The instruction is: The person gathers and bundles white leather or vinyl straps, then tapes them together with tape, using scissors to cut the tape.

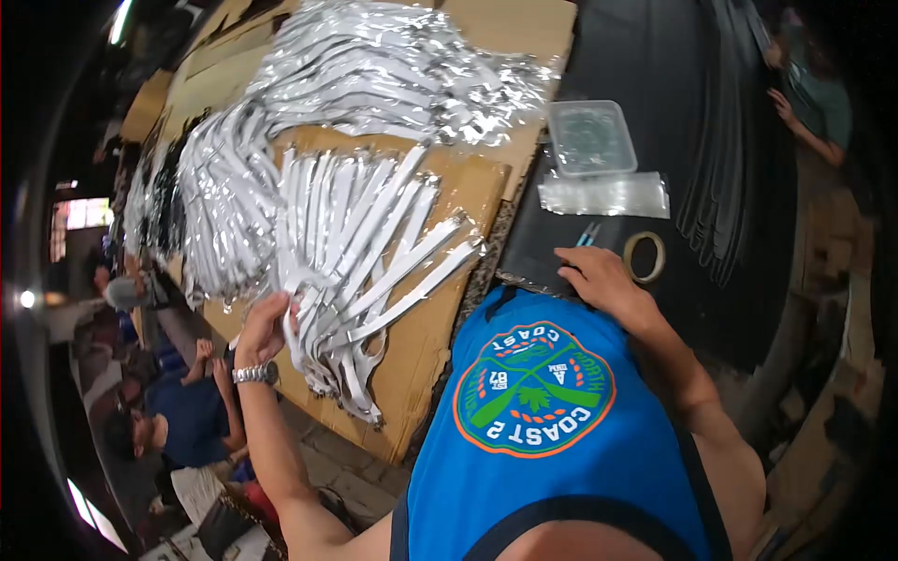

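Observation:
My left hand, with a metal watch on its wrist, is closed at the near left edge of a loose fan of white straps, its fingertips pinching one. The straps lie on brown cardboard, some ends in clear wrap. My right hand rests on the black surface with fingers apart, holding nothing. Small blue-handled snips lie just beyond its fingertips, and a tape roll stands out to its right.
Larger piles of wrapped white straps cover the far cardboard. A clear plastic box and clear bags lie ahead of my right hand. Long black strips run at right. Other people are at left and far right.

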